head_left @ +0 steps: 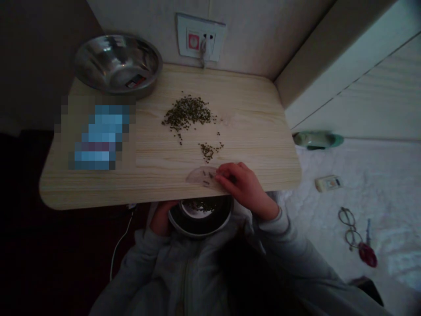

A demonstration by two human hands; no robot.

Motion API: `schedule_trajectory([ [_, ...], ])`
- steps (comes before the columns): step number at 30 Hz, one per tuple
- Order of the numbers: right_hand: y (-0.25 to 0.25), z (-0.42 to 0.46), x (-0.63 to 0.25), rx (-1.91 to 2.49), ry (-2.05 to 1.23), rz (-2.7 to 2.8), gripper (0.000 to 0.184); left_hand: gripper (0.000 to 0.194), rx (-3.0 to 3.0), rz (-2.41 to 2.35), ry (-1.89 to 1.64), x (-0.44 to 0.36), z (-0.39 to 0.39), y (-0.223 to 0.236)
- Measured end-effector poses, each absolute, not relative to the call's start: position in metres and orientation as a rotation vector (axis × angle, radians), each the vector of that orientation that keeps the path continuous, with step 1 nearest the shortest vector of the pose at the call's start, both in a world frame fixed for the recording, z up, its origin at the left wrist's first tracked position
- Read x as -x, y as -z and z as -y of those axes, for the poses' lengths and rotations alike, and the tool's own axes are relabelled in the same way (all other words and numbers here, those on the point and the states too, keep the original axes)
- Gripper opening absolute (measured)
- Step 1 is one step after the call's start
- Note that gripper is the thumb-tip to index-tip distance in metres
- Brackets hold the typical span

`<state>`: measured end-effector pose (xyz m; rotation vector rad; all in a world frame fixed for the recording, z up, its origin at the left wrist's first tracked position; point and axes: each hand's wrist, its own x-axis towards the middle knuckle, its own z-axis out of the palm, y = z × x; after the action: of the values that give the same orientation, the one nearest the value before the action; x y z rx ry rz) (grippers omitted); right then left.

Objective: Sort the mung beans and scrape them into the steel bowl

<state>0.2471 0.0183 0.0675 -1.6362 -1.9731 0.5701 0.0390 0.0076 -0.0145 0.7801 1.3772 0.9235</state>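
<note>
My right hand (241, 182) rests at the table's front edge with thumb and fingers pinched together; what is between them, if anything, is hidden. Beside its fingertips is a pale, rounded patch (194, 176) with several dark bits on it; I cannot tell whether it is a thin sheet or a mark. A little farther back lies a small group of green beans (208, 151), and behind that a larger pile of green beans (189, 112). Below the table edge, my left hand (162, 218) grips the side of a metal bowl (197, 229) containing more beans. Its fingers are partly hidden.
On the light wooden table (256, 131), a large steel basin (115, 61) stands at back left, with a blurred blue item (101, 138) in front. A wall socket (201, 37) holds a plug. Glasses (350, 228) and a green bottle-like object (317, 139) lie on white bedding.
</note>
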Motion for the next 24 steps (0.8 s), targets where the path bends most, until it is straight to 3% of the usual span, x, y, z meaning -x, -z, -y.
schedule_trajectory([
  [7, -0.057, -0.048, -0.24, 1.67, -0.529, 1.785, 0.023, 0.008, -0.346, -1.177, -0.903, -0.05, -0.005, 0.016],
  [24, -0.047, -0.059, -0.261, 1.308, -0.692, 1.024, 0.027, 0.012, -0.398, -1.044, -1.002, -0.041, -0.002, 0.01],
])
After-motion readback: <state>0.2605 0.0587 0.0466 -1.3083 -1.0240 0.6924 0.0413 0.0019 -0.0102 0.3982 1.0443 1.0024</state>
